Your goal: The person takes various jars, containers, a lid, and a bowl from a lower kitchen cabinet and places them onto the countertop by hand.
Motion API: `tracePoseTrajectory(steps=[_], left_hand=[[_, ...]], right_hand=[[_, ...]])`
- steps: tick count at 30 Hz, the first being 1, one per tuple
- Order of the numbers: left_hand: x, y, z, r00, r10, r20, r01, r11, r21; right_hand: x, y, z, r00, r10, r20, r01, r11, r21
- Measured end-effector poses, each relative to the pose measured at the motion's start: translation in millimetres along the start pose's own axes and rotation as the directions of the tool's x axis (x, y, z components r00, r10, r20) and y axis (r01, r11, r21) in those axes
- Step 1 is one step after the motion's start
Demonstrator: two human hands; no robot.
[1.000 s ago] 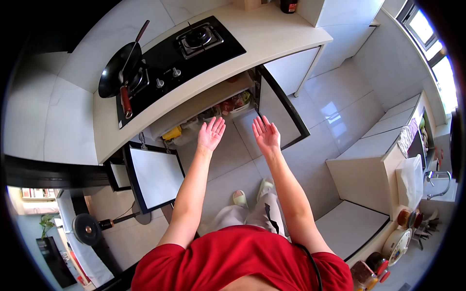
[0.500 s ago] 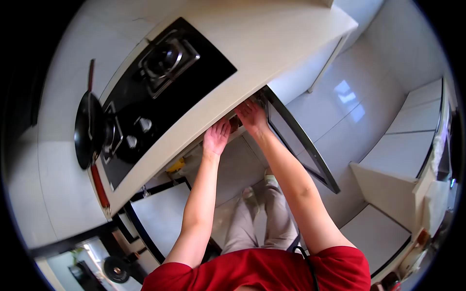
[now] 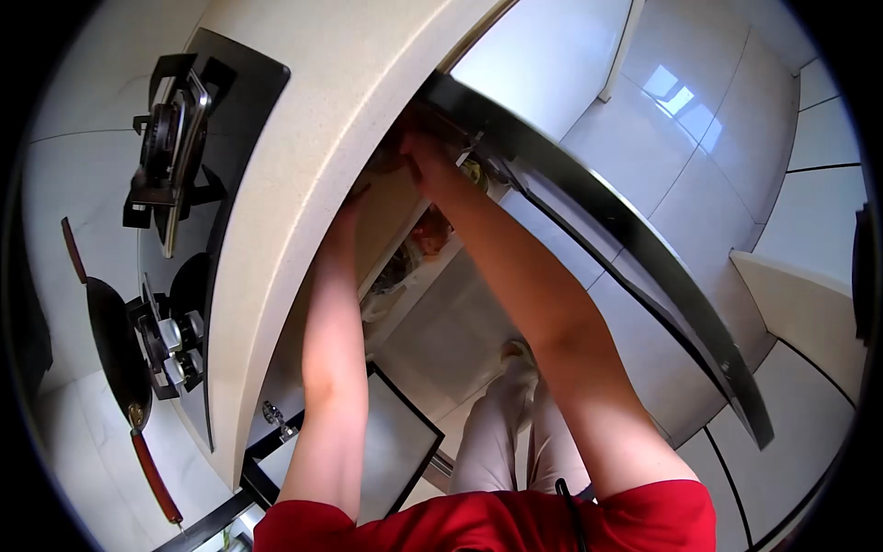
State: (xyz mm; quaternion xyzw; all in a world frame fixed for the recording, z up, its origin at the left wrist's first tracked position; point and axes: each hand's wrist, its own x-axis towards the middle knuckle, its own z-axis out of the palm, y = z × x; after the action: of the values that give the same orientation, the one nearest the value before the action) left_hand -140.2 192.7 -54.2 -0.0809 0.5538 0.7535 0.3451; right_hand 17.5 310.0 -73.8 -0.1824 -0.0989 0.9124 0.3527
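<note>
Both my arms reach in under the counter edge, into the open cabinet below it. My left hand (image 3: 351, 204) is partly covered by the counter (image 3: 292, 198); only a bit of its fingers shows, and whatever it may touch is hidden. Deeper in the shadow, near the hinge side of the open cabinet door (image 3: 635, 267), is my right hand (image 3: 421, 156), its fingertips out of sight. Below my hands, on a low cabinet shelf, lie a reddish packed item (image 3: 430, 232) and dark and clear plastic bags (image 3: 394, 271), too dim to name further.
On the counter at left sits a black gas stove (image 3: 248, 83) with a wok (image 3: 120, 354) over its near burner. The wide-open door curves along my right arm. Another open door panel (image 3: 391, 446) stands below my left arm. White cabinets (image 3: 809, 248) line the right side.
My view has come closer to the counter and turned. Both hands have gone from the counter's front edge deeper into the cabinet, and more of its contents shows.
</note>
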Motion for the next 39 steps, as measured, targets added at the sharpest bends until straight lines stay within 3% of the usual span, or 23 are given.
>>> tracePoseTrajectory(steps=[2, 4, 5, 7, 12, 14, 16, 18, 20, 22, 24, 26, 28, 32, 36, 39], left_hand=[[13.3, 0.3, 9.8, 1.0, -0.004, 0.03, 0.003, 0.999, 0.042], [16.3, 1.3, 10.8, 0.998, -0.012, 0.059, 0.008, 0.997, 0.074], [14.3, 1.6, 9.7, 0.997, -0.02, 0.074, 0.013, 0.996, 0.086], [1.8, 0.7, 4.9, 0.994, -0.038, 0.101, 0.027, 0.993, 0.112], [-45.7, -10.6, 3.3, 0.983, -0.093, 0.16, 0.067, 0.985, 0.158], [-72.3, -19.4, 5.7, 0.977, -0.128, 0.17, 0.098, 0.98, 0.174], [-101.2, -29.4, 6.8, 0.971, -0.156, 0.179, 0.124, 0.976, 0.179], [-140.1, -42.1, -3.6, 0.965, -0.19, 0.182, 0.159, 0.973, 0.168], [-183.7, -54.1, -32.1, 0.942, -0.25, 0.225, 0.23, 0.967, 0.113], [-261.4, -39.6, -5.1, 0.974, -0.226, 0.03, 0.222, 0.969, 0.108], [-321.8, -29.7, -19.7, 0.943, -0.332, 0.036, 0.326, 0.937, 0.124], [-390.4, -8.2, 3.7, 0.937, -0.298, 0.182, 0.271, 0.949, 0.158], [-447.2, 12.7, 15.7, 0.867, -0.395, 0.304, 0.347, 0.916, 0.203], [-535.9, 42.7, 55.9, 0.831, -0.47, 0.298, 0.361, 0.863, 0.353], [-604.6, 42.0, 117.9, 0.777, -0.472, 0.417, 0.269, 0.847, 0.458], [-651.1, 28.3, 176.5, 0.67, -0.504, 0.545, 0.198, 0.828, 0.524]], right_hand=[[18.6, 11.3, -11.7, 0.993, 0.036, 0.115, -0.011, 0.978, -0.207], [-6.2, -26.1, 38.5, 0.984, 0.107, 0.143, -0.063, 0.957, -0.284], [-7.8, -30.9, 47.4, 0.977, 0.061, 0.203, 0.054, 0.855, -0.516], [6.1, -21.4, 42.6, 0.95, -0.066, 0.306, 0.277, 0.636, -0.721], [14.6, 13.2, 6.0, 0.785, -0.29, 0.547, 0.601, 0.145, -0.786], [-11.6, 24.9, -4.1, 0.846, -0.229, 0.482, 0.532, 0.444, -0.721], [-70.1, 3.8, 7.4, 0.916, -0.07, 0.395, 0.364, 0.561, -0.744], [-109.6, 13.0, -8.5, 0.919, -0.115, 0.377, 0.394, 0.302, -0.868], [-178.7, 3.4, 3.3, 0.921, -0.181, 0.345, 0.38, 0.221, -0.898], [-243.6, -13.3, 23.9, 0.935, -0.159, 0.317, 0.347, 0.228, -0.91], [-308.5, -27.8, 41.9, 0.97, -0.107, 0.218, 0.238, 0.231, -0.943], [-370.6, -53.2, 70.0, 0.963, -0.154, 0.22, 0.259, 0.321, -0.911], [-427.1, -85.0, 101.7, 0.946, -0.218, 0.241, 0.288, 0.216, -0.933], [-510.3, -145.8, 152.6, 0.918, -0.323, 0.23, 0.306, 0.207, -0.929], [-570.8, -214.6, 173.1, 0.836, -0.477, 0.272, 0.377, 0.138, -0.916], [-615.6, -273.1, 177.6, 0.76, -0.597, 0.257, 0.383, 0.092, -0.919]])
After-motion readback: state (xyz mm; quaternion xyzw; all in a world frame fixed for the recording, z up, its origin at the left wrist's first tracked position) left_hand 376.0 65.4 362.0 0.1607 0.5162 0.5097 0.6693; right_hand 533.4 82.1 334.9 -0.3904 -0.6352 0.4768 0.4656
